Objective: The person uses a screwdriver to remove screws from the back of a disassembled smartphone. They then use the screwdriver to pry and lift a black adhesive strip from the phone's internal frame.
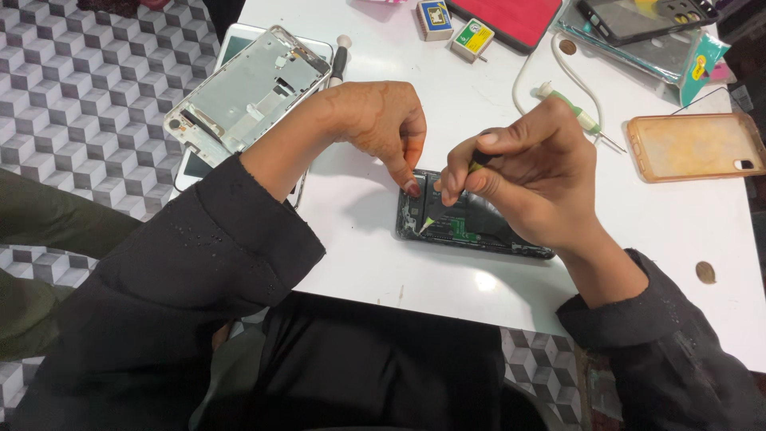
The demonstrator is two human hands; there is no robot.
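Observation:
An opened black phone (467,230) lies flat on the white table (383,263), its inner parts showing. My left hand (375,120) presses its fingertips on the phone's left end and holds it down. My right hand (531,172) pinches a small tool with a yellow-green tip (428,223), whose point touches the phone's inside near the left end. Much of the phone is hidden under my right hand.
A silver phone frame (247,92) lies on a white phone at the table's left edge. A green-handled screwdriver (570,108), an orange clear phone case (692,146), a red flat case (511,20), two small boxes (455,28) and packaged cases (638,32) sit behind.

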